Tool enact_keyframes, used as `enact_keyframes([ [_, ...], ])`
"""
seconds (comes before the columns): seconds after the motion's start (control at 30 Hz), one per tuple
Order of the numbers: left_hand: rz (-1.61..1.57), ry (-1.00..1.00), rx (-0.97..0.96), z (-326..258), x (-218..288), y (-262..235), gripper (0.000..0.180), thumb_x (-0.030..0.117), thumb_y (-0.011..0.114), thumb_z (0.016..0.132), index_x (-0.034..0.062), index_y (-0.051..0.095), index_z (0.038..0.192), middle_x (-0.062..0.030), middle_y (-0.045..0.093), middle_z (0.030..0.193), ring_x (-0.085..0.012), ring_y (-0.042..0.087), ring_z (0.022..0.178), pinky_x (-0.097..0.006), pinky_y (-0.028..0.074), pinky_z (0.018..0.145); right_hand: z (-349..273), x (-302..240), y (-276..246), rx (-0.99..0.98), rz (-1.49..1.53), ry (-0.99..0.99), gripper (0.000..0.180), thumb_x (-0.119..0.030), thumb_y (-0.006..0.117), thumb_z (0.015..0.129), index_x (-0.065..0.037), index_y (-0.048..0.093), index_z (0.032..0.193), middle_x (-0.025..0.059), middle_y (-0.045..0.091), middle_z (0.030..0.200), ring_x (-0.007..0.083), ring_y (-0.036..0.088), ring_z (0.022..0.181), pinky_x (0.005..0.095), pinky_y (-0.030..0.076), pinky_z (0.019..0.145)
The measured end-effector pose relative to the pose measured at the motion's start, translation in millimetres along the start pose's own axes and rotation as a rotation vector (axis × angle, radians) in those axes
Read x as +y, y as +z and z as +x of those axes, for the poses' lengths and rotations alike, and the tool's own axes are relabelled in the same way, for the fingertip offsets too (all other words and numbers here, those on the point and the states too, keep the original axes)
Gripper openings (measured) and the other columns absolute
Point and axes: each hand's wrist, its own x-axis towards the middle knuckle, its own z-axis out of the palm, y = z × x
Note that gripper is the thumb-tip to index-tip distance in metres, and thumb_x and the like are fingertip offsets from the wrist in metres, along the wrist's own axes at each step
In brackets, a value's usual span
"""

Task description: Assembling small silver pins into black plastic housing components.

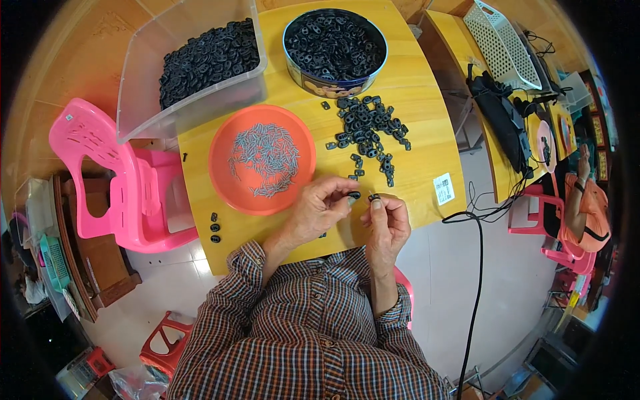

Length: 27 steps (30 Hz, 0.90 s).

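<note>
Pink chair [127, 200] on the left, then a clear bin [141, 93] of black bits, then an orange-red plate [223, 183] of little grey pins (tons of them). The left hand [319, 208] pinches a black oval piece [354, 195] above the yellow table [427, 143]. Just right of it, the right hand [387, 223] has thumb and fingers clamped on a small black part [374, 197].
</note>
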Motion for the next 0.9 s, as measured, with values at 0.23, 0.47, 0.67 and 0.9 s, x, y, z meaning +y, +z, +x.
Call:
enact_keyframes([
  [0.23, -0.009, 0.021, -0.010, -0.5, -10.6, 0.3, 0.021, -0.004, 0.057, 0.084, -0.0010, 0.061, 0.105, -0.0015, 0.062, 0.085, -0.0059, 0.060, 0.069, -0.020, 0.051, 0.062, 0.8, 2.8, 3.5, -0.069, -0.031, -0.150, 0.005, -0.003, 0.055, 0.090, 0.001, 0.058, 0.092, 0.0080, 0.060, 0.095, 0.0076, 0.056, 0.069, 0.0200, 0.047, 0.063],
  [0.47, 0.050, 0.091, -0.006, 0.3, -1.5, -4.9, 0.023, -0.004, 0.060, 0.083, 0.0003, 0.063, 0.105, -0.0029, 0.060, 0.093, -0.0075, 0.061, 0.083, -0.021, 0.052, 0.070, 0.4, 3.3, 0.3, -0.083, 0.006, -0.009, 0.011, -0.005, 0.055, 0.091, 0.003, 0.058, 0.098, 0.0067, 0.063, 0.087, 0.0079, 0.058, 0.070, 0.0195, 0.048, 0.065],
  [0.67, -0.171, 0.045, -0.015, 1.1, -2.8, -2.3, 0.027, -0.005, 0.059, 0.084, -0.0004, 0.060, 0.111, -0.0054, 0.062, 0.096, -0.0109, 0.062, 0.086, -0.024, 0.053, 0.073, 1.4, 1.7, -0.5, -0.091, 0.076, 0.079, 0.011, -0.007, 0.055, 0.092, 0.003, 0.058, 0.097, 0.0073, 0.065, 0.086, 0.0084, 0.059, 0.067, 0.0200, 0.049, 0.062],
  [0.9, -0.264, -0.043, -0.051, 0.0, -9.5, -5.5, 0.030, -0.003, 0.059, 0.086, -0.0021, 0.056, 0.116, -0.0080, 0.065, 0.092, -0.0121, 0.064, 0.078, -0.025, 0.054, 0.070, 2.9, 3.4, -3.4, -0.069, 0.046, 0.067, 0.009, -0.007, 0.057, 0.090, 0.001, 0.059, 0.093, 0.0049, 0.063, 0.080, 0.0069, 0.057, 0.065, 0.0195, 0.048, 0.060],
])
